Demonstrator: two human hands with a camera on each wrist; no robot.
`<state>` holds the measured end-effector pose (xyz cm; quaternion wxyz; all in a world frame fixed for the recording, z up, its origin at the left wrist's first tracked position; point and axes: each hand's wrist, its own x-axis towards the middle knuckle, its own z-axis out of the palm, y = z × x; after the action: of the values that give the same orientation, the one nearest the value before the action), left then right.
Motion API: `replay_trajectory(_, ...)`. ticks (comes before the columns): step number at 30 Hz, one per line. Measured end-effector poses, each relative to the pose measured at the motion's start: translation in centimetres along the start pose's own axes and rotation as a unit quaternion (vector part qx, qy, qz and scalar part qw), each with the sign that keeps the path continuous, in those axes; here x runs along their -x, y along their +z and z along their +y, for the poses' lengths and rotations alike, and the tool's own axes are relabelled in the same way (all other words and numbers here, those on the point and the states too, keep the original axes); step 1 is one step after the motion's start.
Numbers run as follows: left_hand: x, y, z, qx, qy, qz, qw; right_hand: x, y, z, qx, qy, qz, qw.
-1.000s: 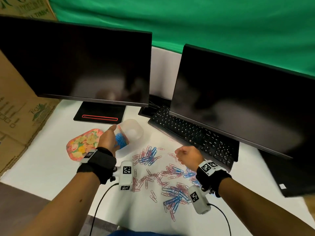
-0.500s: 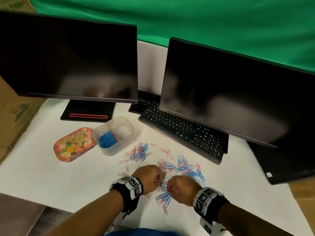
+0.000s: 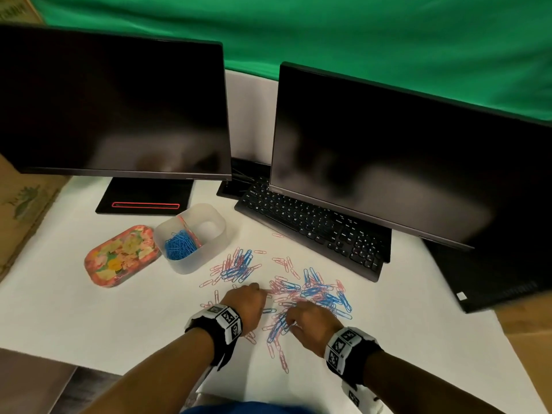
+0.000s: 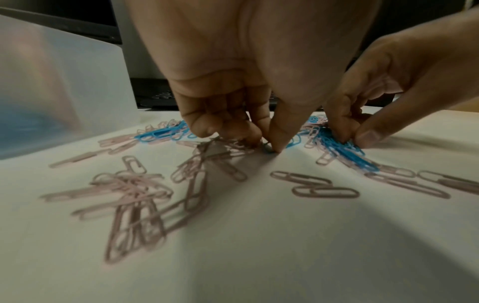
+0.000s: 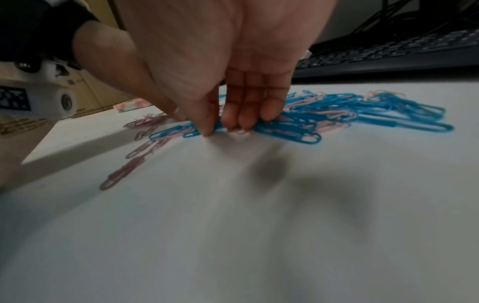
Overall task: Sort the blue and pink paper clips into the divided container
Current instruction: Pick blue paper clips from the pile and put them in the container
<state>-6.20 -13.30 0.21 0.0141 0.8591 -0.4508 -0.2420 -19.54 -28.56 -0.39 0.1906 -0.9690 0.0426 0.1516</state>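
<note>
Blue and pink paper clips point(image 3: 310, 291) lie scattered on white paper. The translucent divided container point(image 3: 219, 234) stands to their upper left, with blue clips point(image 3: 179, 249) in its left compartment. My left hand point(image 3: 257, 289) is down at the pile's left edge. Its fingers are curled, and thumb and forefinger pinch a small clip point(image 4: 267, 146) against the paper. My right hand point(image 5: 220, 128) reaches into a blue and pink bunch point(image 5: 298, 123). Its thumb and fingertips close on blue clips point(image 4: 344, 143) that lie on the paper.
A floral tin lid point(image 3: 122, 255) lies left of the container. A black keyboard point(image 3: 313, 225) and two dark monitors point(image 3: 388, 162) stand behind the clips. Cardboard point(image 3: 21, 204) leans at the far left. The paper's front edge is near my arms.
One second ago my left hand held the container tilted; the container now stands on the paper. Both hands have come down to the clip pile and closed their fingers on clips.
</note>
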Motion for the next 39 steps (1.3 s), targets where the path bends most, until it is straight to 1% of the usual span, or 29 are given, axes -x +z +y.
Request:
replay_trajectory(2, 0.2, -0.1, -0.4, 0.023, -0.006, 0.015, 1.0, -0.2, 0.0, -0.2, 0.019, -0.009, 0.012, 1.0)
replay_trajectory(6, 0.4, -0.2, -1.3, 0.12, -0.019, 0.047, 0.992, -0.2, 0.5, -0.2, 0.03, -0.046, 0.047, 0.997)
replay_trajectory(9, 0.2, 0.0, -1.8, 0.187, -0.03, 0.065, 0.98, 0.0, 0.9, 0.0, 0.028, -0.064, 0.046, 0.996)
replay_trajectory(11, 0.0, 0.1, -2.0, 0.247, -0.037, 0.077, 0.965, -0.2, 0.9, 0.1, 0.022, -0.056, 0.035, 0.998)
replay_trajectory(14, -0.3, 0.1, -2.3, 0.328, -0.065, 0.097, 0.937, -0.5, 0.7, 0.0, 0.021, -0.041, 0.02, 0.999)
replay_trajectory(17, -0.4, 0.0, -2.6, 0.373, -0.081, 0.075, 0.921, -0.6, 0.8, 0.0, 0.02, -0.023, 0.012, 0.999)
replay_trajectory(18, -0.4, -0.2, -2.6, 0.398, -0.088, 0.063, 0.911, -0.6, 1.0, 0.1, 0.016, -0.019, 0.013, 1.0)
replay_trajectory(21, -0.2, -0.5, -2.3, 0.489, -0.108, 0.046, 0.864, -0.6, 1.5, 0.3, -0.005, 0.0, 0.015, 1.0)
replay_trajectory(24, -0.3, -0.8, -2.2, 0.552, -0.12, 0.028, 0.825, -0.5, 1.3, 0.5, -0.084, 0.036, 0.03, 0.995)
replay_trajectory(26, -0.4, -1.0, -2.2, 0.594, -0.123, 0.011, 0.795, -0.4, 0.6, 0.6, -0.158, 0.058, 0.039, 0.985)
replay_trajectory(28, -0.4, -1.2, -2.1, 0.624, -0.127, 0.0, 0.771, -0.7, 0.1, 0.7, -0.226, 0.085, 0.048, 0.969)
replay_trajectory(30, -0.3, -1.6, -1.8, 0.647, -0.136, -0.004, 0.75, -1.1, -0.5, 0.9, -0.297, 0.139, 0.047, 0.943)
replay_trajectory(32, -0.2, -1.7, -1.6, 0.661, -0.152, -0.006, 0.734, -1.5, -1.1, 1.1, -0.396, 0.19, 0.04, 0.898)
replay_trajectory(35, -0.1, -2.0, -1.1, 0.676, -0.169, -0.012, 0.717, -1.9, -2.2, 1.1, -0.501, 0.221, 0.046, 0.836)
replay_trajectory(36, -0.1, -2.0, -0.9, 0.673, -0.17, -0.014, 0.72, -1.9, -2.6, 0.9, -0.534, 0.224, 0.047, 0.814)
replay_trajectory(37, -0.2, -2.0, -0.7, 0.66, -0.171, -0.015, 0.732, -2.0, -2.9, 0.8, -0.57, 0.226, 0.043, 0.789)
replay_trajectory(38, -0.3, -1.8, -0.5, 0.623, -0.168, -0.012, 0.764, -2.0, -3.2, 0.6, -0.597, 0.23, 0.034, 0.768)
replay_trajectory(39, -0.5, -1.5, -0.4, 0.566, -0.16, -0.005, 0.809, -2.1, -3.2, 0.6, -0.617, 0.235, 0.028, 0.751)
